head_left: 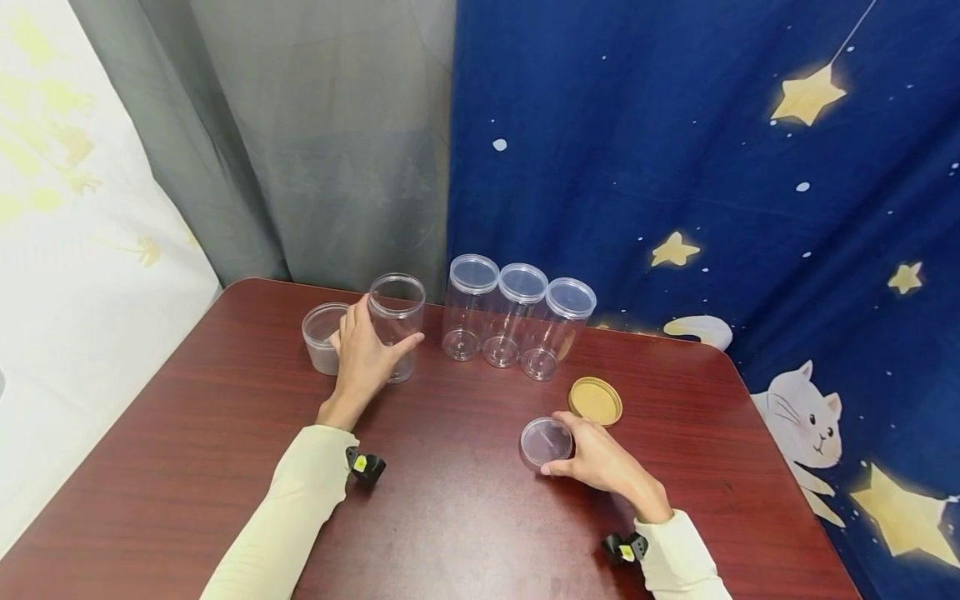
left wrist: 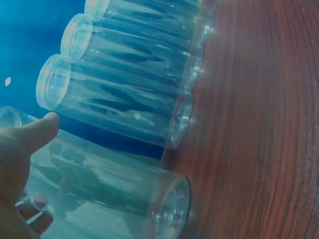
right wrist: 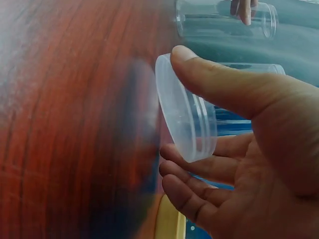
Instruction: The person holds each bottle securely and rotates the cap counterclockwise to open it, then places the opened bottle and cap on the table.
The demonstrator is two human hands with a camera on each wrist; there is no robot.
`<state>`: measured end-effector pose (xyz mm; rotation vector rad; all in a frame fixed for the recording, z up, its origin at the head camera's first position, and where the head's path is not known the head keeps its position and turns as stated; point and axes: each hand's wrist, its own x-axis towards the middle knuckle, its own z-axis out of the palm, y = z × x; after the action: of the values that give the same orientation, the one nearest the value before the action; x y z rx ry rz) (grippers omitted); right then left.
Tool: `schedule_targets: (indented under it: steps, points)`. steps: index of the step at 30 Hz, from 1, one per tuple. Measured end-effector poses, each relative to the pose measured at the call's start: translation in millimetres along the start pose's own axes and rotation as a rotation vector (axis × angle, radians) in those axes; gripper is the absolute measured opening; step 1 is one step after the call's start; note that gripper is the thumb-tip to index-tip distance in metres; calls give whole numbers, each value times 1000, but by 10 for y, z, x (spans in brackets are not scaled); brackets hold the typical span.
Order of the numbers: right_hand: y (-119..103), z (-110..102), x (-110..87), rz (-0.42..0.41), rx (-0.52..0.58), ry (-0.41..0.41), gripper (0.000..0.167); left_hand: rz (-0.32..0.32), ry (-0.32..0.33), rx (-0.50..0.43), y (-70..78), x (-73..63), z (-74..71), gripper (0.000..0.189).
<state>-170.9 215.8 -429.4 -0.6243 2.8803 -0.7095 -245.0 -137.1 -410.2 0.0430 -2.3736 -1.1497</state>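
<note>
My left hand (head_left: 363, 354) is wrapped round a tall clear jar (head_left: 402, 367) at the back left of the table. The thumb lies along its near side, and the fingers show through the plastic in the left wrist view. No lid covers this jar's rim. Over the front right of the table, my right hand (head_left: 606, 460) holds a round clear lid (right wrist: 182, 114) between thumb and fingers, tilted on edge in the right wrist view. Three tall clear jars with lids, the nearest to the left hand being a lidded jar (left wrist: 117, 107), stand in a row to its right.
A short clear tub (head_left: 321, 350) stands just left of the left hand. A gold-coloured lid (head_left: 596, 402) lies on the dark red table (head_left: 457, 500) beyond the right hand. A blue curtain (head_left: 585, 142) with stars and a grey curtain (head_left: 337, 142) hang behind the back edge.
</note>
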Motion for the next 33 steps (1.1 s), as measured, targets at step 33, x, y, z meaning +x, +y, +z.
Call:
schedule_targets:
  steps: [33]
  points:
    - [24,114,45,6,-48,26,69,72,126,-32,122,4,-58,111]
